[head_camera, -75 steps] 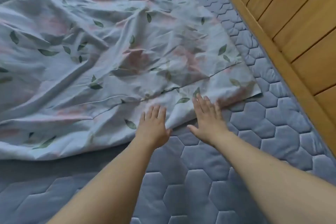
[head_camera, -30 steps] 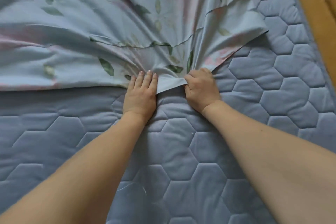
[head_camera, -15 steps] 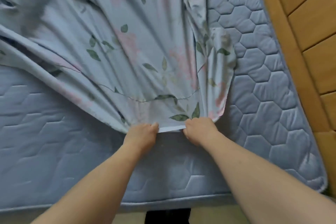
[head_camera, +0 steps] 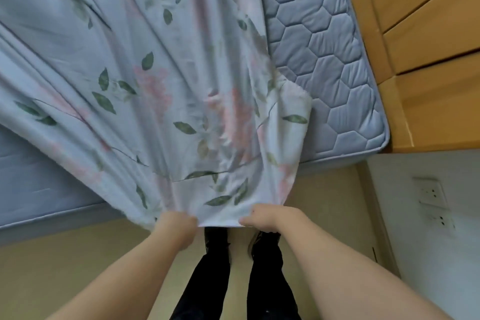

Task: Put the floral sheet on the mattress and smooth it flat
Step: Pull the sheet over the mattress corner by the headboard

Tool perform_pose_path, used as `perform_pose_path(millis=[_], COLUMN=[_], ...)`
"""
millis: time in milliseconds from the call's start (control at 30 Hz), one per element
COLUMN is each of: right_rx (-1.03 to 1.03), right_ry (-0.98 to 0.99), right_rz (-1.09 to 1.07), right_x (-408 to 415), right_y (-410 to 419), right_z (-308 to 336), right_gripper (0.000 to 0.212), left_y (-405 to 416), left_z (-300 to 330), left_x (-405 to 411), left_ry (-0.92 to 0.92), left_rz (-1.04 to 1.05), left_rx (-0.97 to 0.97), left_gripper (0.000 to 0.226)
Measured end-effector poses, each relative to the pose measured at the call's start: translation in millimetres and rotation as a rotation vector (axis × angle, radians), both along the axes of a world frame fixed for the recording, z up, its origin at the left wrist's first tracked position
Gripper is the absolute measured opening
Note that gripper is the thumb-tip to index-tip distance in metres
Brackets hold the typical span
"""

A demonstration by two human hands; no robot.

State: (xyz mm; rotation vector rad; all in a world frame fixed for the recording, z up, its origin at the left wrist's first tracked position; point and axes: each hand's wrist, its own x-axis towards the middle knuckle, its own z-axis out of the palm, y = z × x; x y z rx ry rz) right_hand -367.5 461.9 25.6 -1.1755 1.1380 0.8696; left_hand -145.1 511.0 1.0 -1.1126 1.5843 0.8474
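The floral sheet (head_camera: 145, 80), pale blue with pink flowers and green leaves, lies stretched in long folds over the blue quilted mattress (head_camera: 324, 60). Its near edge hangs past the mattress's front edge, above the floor. My left hand (head_camera: 176, 226) grips that hem on the left, and my right hand (head_camera: 270, 218) grips it on the right, a short span of hem taut between them. The mattress's right strip and front right corner are bare, as is a patch at the left.
A wooden headboard (head_camera: 428, 41) runs along the mattress's right side. Beige floor (head_camera: 65, 267) lies below the bed edge, with my dark-trousered legs (head_camera: 262, 280) under my hands. A white wall with power sockets (head_camera: 431, 197) stands at the lower right.
Both hands went from pressing flat on the sheet to gripping its hem. They have pulled it towards me, past the mattress's front edge, as I stepped back.
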Motion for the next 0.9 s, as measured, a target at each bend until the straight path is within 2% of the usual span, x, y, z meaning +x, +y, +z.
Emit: perform_pose_path(millis=[67,133,233,333,467,633,700,767,833,867,900], right_rx=[0.036,-0.144,-0.445,-0.505,-0.601,-0.687,-0.66,-0.654,-0.717,-0.749,-0.762], right_ry=[-0.059,-0.035,0.103,0.199,0.154,0.097,0.14,0.217,0.256,0.234,0.18], right_rz=[-0.265,-0.473,-0.489,-0.485,-0.515,-0.552,-0.579,-0.58,-0.525,-0.542,-0.606], right_x=[-17,-46,-88,-115,-113,-93,-88,-87,-90,-94,-100], right_y=[4,-8,-43,-85,-142,-194,-204,-208,-205,-200,-192], right_z=[2,10,19,29,24,-9,-25,-31,-29,-28,-25], right_gripper=[0.022,0.02,0.017,0.018,0.038,0.075,0.082,0.069,0.037,0.03,0.032], left_y=[-4,-26,-72,-124,-189,-254,-273,-288,-298,-301,-303], left_z=[2,9,23,45,61,42,31,22,19,18,18], left_x=[-3,-20,-53,-84,-103,-100,-96,-95,-101,-109,-118], left_ry=[-0.118,-0.093,0.061,0.175,0.274,0.3,0.299,0.306,0.323,0.331,0.342], left_rz=[-0.071,-0.006,0.161,0.252,0.354,0.294,0.242,0.22,0.207,0.2,0.19], left_rx=[0.212,0.244,0.019,-0.146,-0.289,-0.498,-0.525,-0.564,-0.605,-0.622,-0.645], left_gripper=[0.042,0.041,0.034,0.026,0.03,0.043,0.045,0.043,0.044,0.046,0.048])
